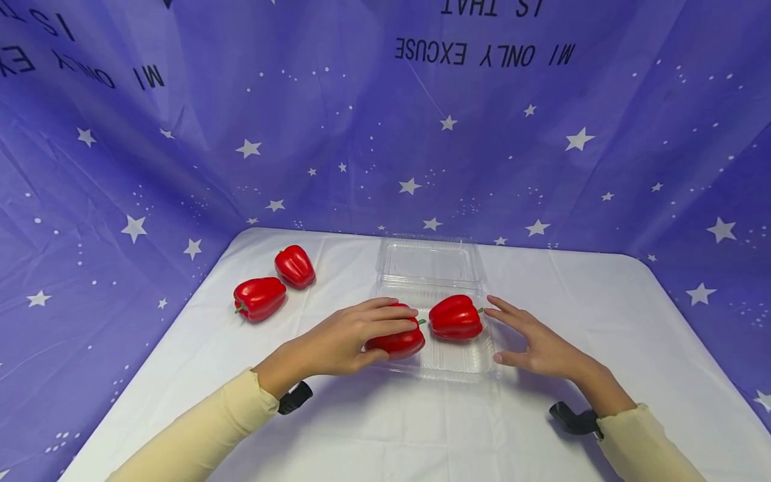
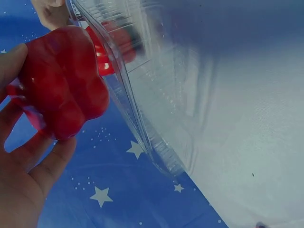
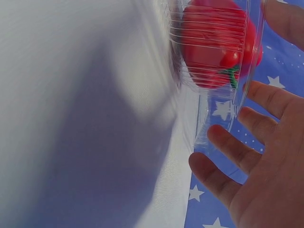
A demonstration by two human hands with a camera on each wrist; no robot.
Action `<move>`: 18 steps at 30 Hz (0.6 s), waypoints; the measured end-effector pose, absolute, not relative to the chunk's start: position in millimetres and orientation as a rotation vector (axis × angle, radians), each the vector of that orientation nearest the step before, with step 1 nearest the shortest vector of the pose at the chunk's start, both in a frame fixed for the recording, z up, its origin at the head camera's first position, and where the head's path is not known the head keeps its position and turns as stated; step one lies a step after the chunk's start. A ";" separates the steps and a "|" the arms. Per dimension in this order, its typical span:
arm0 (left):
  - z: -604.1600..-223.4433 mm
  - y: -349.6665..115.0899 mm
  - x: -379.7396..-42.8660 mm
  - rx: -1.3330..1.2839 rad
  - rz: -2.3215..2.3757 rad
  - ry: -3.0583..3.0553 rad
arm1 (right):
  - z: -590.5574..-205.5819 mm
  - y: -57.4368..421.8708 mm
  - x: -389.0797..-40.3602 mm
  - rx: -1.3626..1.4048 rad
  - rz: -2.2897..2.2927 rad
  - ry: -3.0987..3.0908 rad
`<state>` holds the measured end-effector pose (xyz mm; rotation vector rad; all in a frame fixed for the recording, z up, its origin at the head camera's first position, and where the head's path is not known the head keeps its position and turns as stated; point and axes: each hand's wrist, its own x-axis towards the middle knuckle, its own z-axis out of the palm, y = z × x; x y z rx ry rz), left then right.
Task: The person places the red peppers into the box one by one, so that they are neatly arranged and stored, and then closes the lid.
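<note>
fingers of my left hand are clamped on a red pepper, while those of my right hand spread apart, holding nothing. from the left, a near loose pepper and a far loose pepper lie close together on the white counter. next, my gripped pepper is at the left part of the clear container, its lid open behind; i can't tell whether it touches the base. then a fourth pepper sits in the right part, green stem pointing at my right hand, just beside the rim.
</note>
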<state>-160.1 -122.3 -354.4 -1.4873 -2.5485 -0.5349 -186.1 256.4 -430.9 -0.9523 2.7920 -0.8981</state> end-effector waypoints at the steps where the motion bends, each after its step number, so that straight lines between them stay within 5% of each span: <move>1: -354.7 -120.9 -160.8 -1.489 -0.527 -2.551 | -430.7 256.5 -186.0 -0.955 -0.899 2.794; 18: -362.3 -100.9 -169.5 -1.512 -0.497 -2.634 | -430.3 256.6 -185.6 -0.960 -0.907 2.786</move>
